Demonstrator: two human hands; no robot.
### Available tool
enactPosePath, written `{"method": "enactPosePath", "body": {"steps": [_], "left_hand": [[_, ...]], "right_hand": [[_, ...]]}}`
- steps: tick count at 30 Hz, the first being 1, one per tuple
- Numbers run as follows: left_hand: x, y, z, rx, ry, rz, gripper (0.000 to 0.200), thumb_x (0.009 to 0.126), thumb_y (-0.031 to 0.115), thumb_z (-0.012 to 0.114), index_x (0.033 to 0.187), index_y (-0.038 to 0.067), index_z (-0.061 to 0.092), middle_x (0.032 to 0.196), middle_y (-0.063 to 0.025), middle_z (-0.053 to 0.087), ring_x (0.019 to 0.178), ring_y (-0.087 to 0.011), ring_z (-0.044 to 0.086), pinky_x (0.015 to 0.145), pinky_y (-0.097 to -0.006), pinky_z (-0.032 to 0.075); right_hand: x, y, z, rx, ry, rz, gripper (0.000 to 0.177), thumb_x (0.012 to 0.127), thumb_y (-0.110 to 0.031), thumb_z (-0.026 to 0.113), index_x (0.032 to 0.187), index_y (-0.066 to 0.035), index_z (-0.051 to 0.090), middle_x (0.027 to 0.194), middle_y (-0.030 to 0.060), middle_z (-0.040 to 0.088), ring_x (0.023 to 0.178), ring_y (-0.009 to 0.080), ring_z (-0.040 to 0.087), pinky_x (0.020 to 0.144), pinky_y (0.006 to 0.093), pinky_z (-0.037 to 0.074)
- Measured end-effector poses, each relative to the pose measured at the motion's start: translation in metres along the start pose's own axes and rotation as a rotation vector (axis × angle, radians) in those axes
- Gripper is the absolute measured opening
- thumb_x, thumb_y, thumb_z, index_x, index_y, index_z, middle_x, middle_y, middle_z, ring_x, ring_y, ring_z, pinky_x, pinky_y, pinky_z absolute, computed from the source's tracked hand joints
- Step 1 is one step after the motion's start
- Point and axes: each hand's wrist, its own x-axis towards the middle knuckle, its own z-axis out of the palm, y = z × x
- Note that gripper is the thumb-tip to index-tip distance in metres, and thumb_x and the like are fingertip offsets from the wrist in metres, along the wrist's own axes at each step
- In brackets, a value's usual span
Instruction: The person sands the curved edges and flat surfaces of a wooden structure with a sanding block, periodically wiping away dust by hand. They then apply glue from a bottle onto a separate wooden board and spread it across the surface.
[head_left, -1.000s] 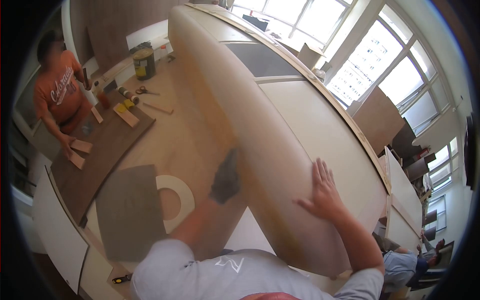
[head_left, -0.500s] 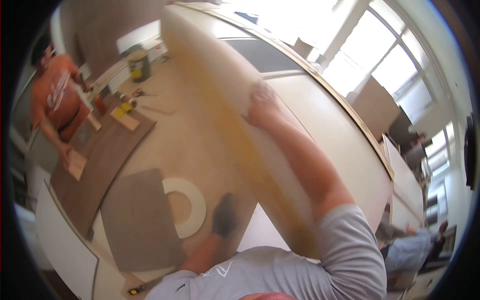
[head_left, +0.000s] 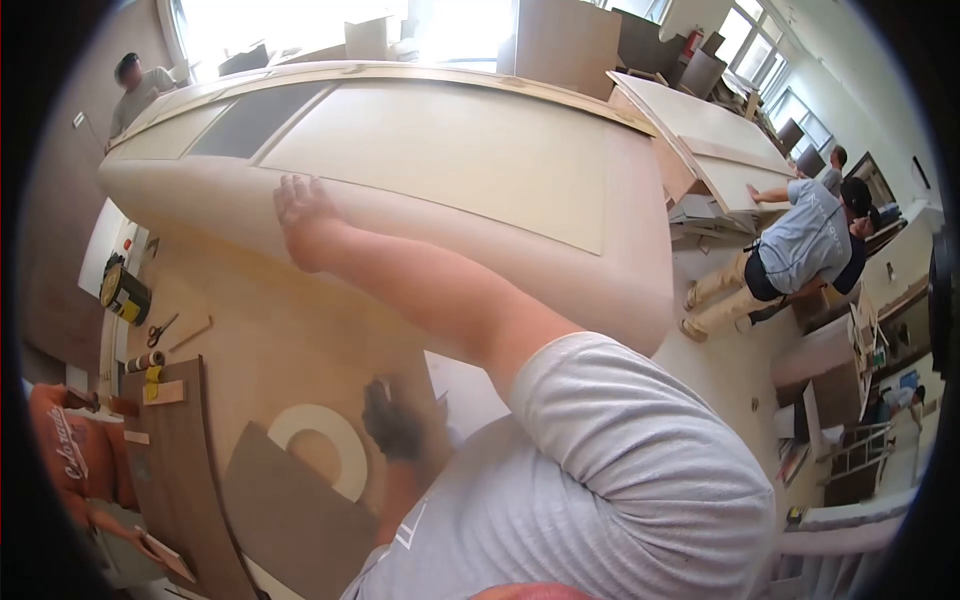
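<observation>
A big pale panel [head_left: 440, 150] with a rounded edge and a dark grey inset is tilted up over the tan work table [head_left: 280, 330]. My bare right hand [head_left: 308, 222] lies on its rounded near side, fingers stretched along the surface. Lower down, my left hand [head_left: 392, 420] wears a dark glove and hovers over or rests on the table; blur hides its fingers and anything in them. Beside that hand lies an off-white ring [head_left: 350, 450], partly covered by a dark brown sheet [head_left: 290, 510]. A white sheet [head_left: 465, 388] shows between the glove and the panel.
Scissors [head_left: 160, 332], a can [head_left: 125, 295] and a brown board [head_left: 180, 470] occupy the left side. A person in an orange shirt [head_left: 75, 450] works there with a wooden piece. Another stands beyond the panel's far left end; people in grey-blue shirts [head_left: 808, 235] work at right.
My view has swung right, bringing the panel across the top and the people at right into fuller view. My right hand stays on the panel's rounded side. The gloved hand remains near the ring.
</observation>
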Motion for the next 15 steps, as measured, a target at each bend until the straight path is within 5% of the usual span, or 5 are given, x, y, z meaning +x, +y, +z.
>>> {"method": "enactPosePath", "body": {"steps": [8,15], "left_hand": [[0.018,-0.031,0.039,-0.079,0.192,0.007,0.056,0.102,0.023,0.055,0.152,-0.001,0.046,0.154,-0.0301,0.048,0.141,-0.047,0.048,0.117,-0.0514,0.04],[0.032,0.115,0.015,-0.452,0.417,0.271,0.056,0.106,0.016,0.054,0.155,-0.007,0.041,0.16,-0.0286,0.043,0.149,-0.0432,0.04,0.123,-0.0492,0.034]], "right_hand": [[-0.134,0.057,-0.007,0.176,-0.015,0.035,0.084,0.096,-0.025,0.062,0.163,0.007,0.023,0.172,0.0273,0.021,0.16,0.0407,0.021,0.13,0.0522,0.017],[-0.29,0.106,-0.008,0.061,-0.007,0.063,0.1,0.095,-0.048,0.069,0.164,0.005,0.022,0.172,0.026,0.021,0.161,0.0386,0.018,0.132,0.0485,0.014]]}}
